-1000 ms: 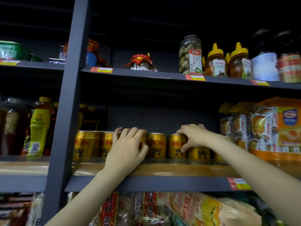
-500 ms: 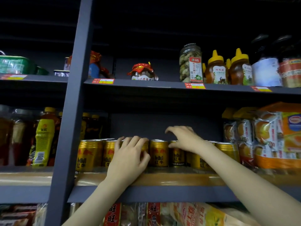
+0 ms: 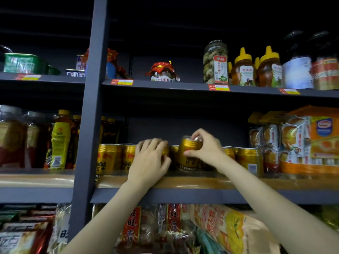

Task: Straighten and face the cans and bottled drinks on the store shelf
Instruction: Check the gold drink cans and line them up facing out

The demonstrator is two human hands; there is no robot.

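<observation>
A: Both hands are up at the middle shelf [image 3: 183,182] now, right among the row of gold cans [image 3: 108,158] that stands along its front edge.

B: What's the right hand [image 3: 207,149] got?

A: A gold can [image 3: 189,153], near the middle of that row. Thumb on the front of it, fingers curled over the top rim, a firm grip round the upper part. The can looks tilted, its top leaning toward us, and it's blurred, so I can't read the label.

B: And the left hand [image 3: 150,160]?

A: Just beside it, to the left. Fingers bent over the top of another can [image 3: 166,150], which is almost wholly hidden behind the hand. I can't tell whether that grip is really closed on it or only resting there.

B: The rest of the row?

A: Two cans at the left end, close to the grey upright post [image 3: 88,125], stand straight with red logos facing out. More gold cans run on toward the right end, behind the right wrist, one showing a barcode [image 3: 252,168] to the front.

B: Neighbours?

A: Yellow-labelled bottles [image 3: 59,142] left of the post, packaged cakes [image 3: 300,142] at the right end. Honey bottles [image 3: 244,68] and jars sit on the shelf above.
</observation>
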